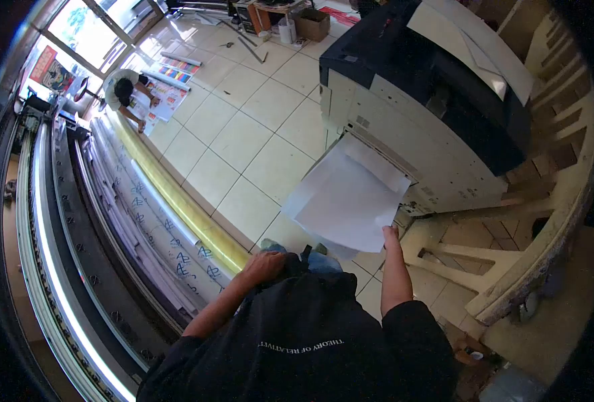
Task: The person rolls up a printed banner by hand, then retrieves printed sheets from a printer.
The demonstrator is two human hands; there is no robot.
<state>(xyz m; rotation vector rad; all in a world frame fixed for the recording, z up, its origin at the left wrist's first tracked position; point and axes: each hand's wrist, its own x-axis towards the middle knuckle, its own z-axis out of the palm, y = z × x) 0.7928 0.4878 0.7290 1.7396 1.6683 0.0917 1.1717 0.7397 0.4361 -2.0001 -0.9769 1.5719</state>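
A large sheet of white paper [354, 201] slants out from the side of a big printer [404, 114]. Its near right corner is pinched by my right hand [391, 236], thumb on top. The sheet's far edge lies against an opening low in the machine's side; whether it is still inside cannot be seen. At my waist, my left hand [265, 266] is curled in beside the hem of my black shirt [310, 301]. Its fingertips are hidden, so what they hold, if anything, does not show.
Long rolls of material, one a yellow roll [176, 194], run along my left beside a wide-format machine [76, 254]. A curved railing [552, 228] stands on the right. A person [123, 90] bends over printed sheets [159, 100] on the tiled floor [250, 147].
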